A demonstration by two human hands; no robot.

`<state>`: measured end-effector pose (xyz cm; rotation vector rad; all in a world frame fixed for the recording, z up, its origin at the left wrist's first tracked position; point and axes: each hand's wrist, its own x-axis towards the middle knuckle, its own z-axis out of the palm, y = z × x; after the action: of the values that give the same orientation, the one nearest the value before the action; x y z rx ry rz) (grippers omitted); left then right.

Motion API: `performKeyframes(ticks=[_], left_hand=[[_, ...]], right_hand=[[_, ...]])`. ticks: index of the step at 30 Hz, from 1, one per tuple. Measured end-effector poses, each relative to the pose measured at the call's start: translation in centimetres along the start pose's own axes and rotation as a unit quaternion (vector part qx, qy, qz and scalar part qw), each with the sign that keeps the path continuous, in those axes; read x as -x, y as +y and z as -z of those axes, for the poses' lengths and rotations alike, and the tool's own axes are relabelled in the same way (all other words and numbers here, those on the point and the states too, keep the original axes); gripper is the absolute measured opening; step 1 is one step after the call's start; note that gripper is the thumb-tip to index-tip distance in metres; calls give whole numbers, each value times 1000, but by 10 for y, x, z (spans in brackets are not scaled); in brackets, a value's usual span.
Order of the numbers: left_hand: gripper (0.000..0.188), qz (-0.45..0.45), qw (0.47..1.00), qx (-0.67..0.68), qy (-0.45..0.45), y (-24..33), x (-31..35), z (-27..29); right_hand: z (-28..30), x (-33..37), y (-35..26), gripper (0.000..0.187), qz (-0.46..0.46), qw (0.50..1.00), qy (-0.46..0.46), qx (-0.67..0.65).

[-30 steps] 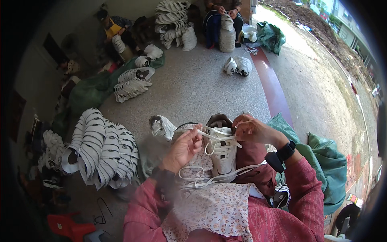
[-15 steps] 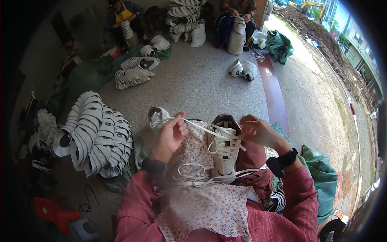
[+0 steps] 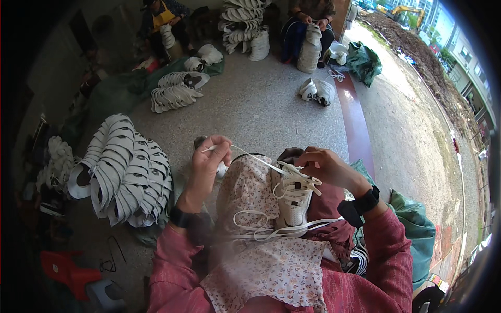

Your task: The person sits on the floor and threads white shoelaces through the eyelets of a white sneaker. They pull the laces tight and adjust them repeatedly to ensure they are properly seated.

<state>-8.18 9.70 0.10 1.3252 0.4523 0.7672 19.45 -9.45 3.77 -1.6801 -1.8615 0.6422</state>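
Observation:
A cream-white shoe upper (image 3: 293, 211) with a dark collar rests on my lap, its opening pointing away from me. A white shoelace (image 3: 263, 163) is partly threaded through its eyelets, with loose loops at the right edge. My left hand (image 3: 211, 159) is closed in a pinch on this lace, drawn taut up and left from the upper. Just over the collar, my right hand (image 3: 327, 167) has its fingers bent and closed at the laces; its fingertips are partly hidden. More white lace (image 3: 250, 219) lies looped across the patterned apron (image 3: 266, 268).
Big nested stacks of white shoe uppers (image 3: 125, 172) stand at my left. A red stool (image 3: 70, 271) is lower left, a green sack (image 3: 415, 229) at my right. Two people sit working at the back, near a tall upper pile (image 3: 242, 26). A few uppers (image 3: 317, 91) lie on the floor.
My left hand has risen and moved left, pulling the lace further out. My right hand has shifted slightly left, its fingers closing at the laces near the shoe's opening.

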Motion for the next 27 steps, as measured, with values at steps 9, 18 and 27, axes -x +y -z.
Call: performKeyframes(ticks=[9,18,27], left_hand=[[26,-153,972,-162,76,11,-3,-19],[26,150,960,234,-41,0,-11,-2],[15,-26,923,-371,-99,-58,14,-45]], right_hand=[[-21,-15,2,9,45,998,-47,-21],[-24,-21,5,10,-20,994,-43,-97],[-41,-44,27,15,12,999,-29,16]])
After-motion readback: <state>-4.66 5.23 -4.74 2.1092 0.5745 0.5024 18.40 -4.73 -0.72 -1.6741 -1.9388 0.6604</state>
